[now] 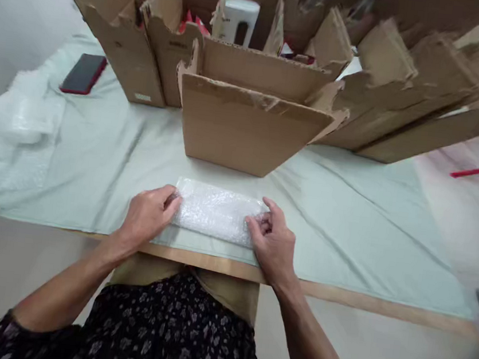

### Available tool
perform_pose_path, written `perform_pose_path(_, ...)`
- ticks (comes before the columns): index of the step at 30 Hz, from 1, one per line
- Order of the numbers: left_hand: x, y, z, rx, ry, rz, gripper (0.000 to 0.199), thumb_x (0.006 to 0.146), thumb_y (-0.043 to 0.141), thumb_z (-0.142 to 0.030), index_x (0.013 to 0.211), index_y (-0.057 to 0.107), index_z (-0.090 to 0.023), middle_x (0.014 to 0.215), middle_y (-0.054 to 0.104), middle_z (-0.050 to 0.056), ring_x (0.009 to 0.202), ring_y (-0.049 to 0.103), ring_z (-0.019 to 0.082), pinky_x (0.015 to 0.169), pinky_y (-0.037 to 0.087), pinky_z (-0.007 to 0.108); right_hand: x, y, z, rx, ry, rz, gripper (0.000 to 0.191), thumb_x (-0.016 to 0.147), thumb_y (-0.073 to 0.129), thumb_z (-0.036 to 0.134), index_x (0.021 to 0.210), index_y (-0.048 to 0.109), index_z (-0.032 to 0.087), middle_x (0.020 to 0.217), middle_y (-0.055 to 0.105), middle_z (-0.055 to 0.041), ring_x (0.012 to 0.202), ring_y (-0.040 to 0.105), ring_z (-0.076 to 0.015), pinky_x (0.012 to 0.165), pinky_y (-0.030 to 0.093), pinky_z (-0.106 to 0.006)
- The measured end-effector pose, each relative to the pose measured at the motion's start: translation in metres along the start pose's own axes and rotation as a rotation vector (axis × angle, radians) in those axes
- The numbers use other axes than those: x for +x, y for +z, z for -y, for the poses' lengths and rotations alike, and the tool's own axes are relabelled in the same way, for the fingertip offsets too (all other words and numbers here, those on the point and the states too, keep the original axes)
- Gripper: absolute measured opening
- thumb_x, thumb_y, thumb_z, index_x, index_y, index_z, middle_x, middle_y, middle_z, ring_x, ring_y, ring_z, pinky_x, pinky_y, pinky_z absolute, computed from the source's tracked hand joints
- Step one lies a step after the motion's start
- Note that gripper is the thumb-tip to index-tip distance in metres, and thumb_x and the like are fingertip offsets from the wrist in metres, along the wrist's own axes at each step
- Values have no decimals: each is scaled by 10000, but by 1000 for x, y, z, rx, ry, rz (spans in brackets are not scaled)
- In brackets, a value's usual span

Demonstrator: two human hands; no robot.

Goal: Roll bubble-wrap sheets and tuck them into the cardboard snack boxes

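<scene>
A flat rectangle of bubble wrap [216, 211] lies near the front edge of the cloth-covered table, in front of an open cardboard box. My left hand [152, 210] pinches its left end between thumb and fingers. At the opposite end, my right hand [272, 235] grips the wrap, thumb on top and index finger at the far corner. Whether anything is inside the wrap I cannot tell.
Close beyond the wrap stands a cardboard box [245, 128]. Several more cut-open cartons [127, 57] line the back, with goods and bottles in or behind them. At left are a dark phone [84, 73] and more bubble wrap [20, 131]. A pale green cloth [346, 226] covers the table.
</scene>
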State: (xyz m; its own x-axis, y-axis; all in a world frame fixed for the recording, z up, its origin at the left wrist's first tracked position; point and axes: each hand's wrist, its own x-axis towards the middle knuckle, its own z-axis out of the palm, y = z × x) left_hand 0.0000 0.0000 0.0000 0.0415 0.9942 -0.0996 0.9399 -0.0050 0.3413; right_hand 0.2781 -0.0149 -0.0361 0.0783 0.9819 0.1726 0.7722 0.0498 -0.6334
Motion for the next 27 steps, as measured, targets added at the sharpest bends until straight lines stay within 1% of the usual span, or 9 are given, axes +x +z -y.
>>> perform_pose_path(4,3,3,-2,39,-15,-17,192,940,539,-322,967,678,-192,808,702,36,754,651,218,653,376,307,3,-4,0,-146,-20,24,506,957,540,480,1349,603,166,876,716,-42,699,643,-187,660,494,-309)
perform_pose_path(7,4,2,2,57,-31,-79,300,917,592,-356,1155,662,-187,950,721,59,835,666,240,684,414,315,11,-12,1,-278,-30,86,469,961,544,501,1282,639,172,1045,719,-94,791,658,-220,655,473,-323)
perform_pose_path(9,4,1,4,82,-38,-94,292,905,615,-391,1098,674,-179,998,713,80,864,664,252,709,435,328,19,-16,3,-352,-19,136,430,961,547,504,1216,664,178,1115,705,-115,835,660,-239,661,463,-331)
perform_pose_path(11,4,1,4,105,-36,-80,237,898,622,-401,952,676,-176,969,698,92,873,655,262,728,447,341,27,-17,6,-383,-19,172,377,948,563,489,1137,679,184,1129,696,-124,870,658,-253,683,461,-337)
perform_pose_path(16,1,5,-3,29,28,-77,183,875,576,-290,715,555,-204,821,641,67,815,613,231,740,438,340,29,-12,16,-175,-72,220,201,896,593,391,867,624,195,966,693,-86,857,633,-229,762,462,-339)
perform_pose_path(20,-9,7,-4,-178,-17,-145,176,833,544,-290,684,480,-222,704,597,9,665,552,167,675,401,305,14,-16,16,153,70,186,250,915,588,453,844,569,214,745,624,-3,673,563,-161,655,434,-295)
perform_pose_path(23,-16,6,-1,-348,-93,-119,151,820,548,-356,749,513,-227,648,585,-29,595,538,147,639,393,288,-1,-23,12,405,189,199,312,890,639,504,983,584,211,706,592,24,623,536,-142,581,418,-267)
perform_pose_path(25,-20,7,1,-445,-123,-106,187,808,566,-376,917,575,-225,670,605,-43,595,559,149,635,407,282,-10,-28,10,513,237,216,504,865,685,519,1235,571,197,758,616,18,650,570,-149,590,452,-268)
perform_pose_path(27,-24,8,2,-549,-133,-82,358,812,582,-382,1130,563,-218,712,630,-47,598,575,150,630,423,279,-19,-34,8,561,269,246,739,846,720,524,1460,470,197,821,635,4,686,608,-156,627,501,-281)
